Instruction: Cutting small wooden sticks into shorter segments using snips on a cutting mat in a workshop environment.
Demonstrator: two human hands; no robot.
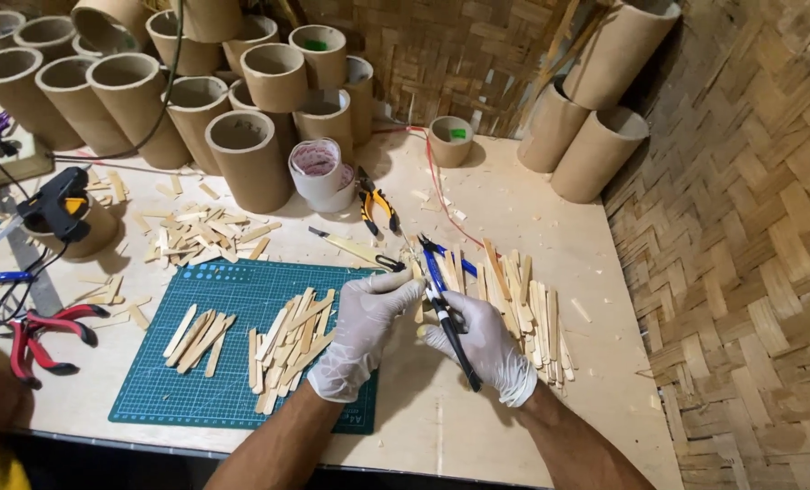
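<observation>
Right fingers (455, 318): closed around the black-and-blue handles of a pair of cutting pliers (441, 290), which are held just above the tabletop.
Left fingers (396, 286): pinched narrowly on a short wooden stick piece; what exactly is gripped cannot be told clearly.
Right hand (486, 349): gloved in white, kept beside a heap of long wooden sticks (527, 308).
Left hand (364, 327): gloved in white, held over the edge of a green cutting mat (160, 390).
Mat: cut sticks (287, 349) are spread on it.
Tabletop (441, 408): pale plywood.
Behind: cardboard tubes (246, 154), yellow-handled pliers (376, 204).
Far left: glue gun (55, 204), red-handled pliers (42, 336).
</observation>
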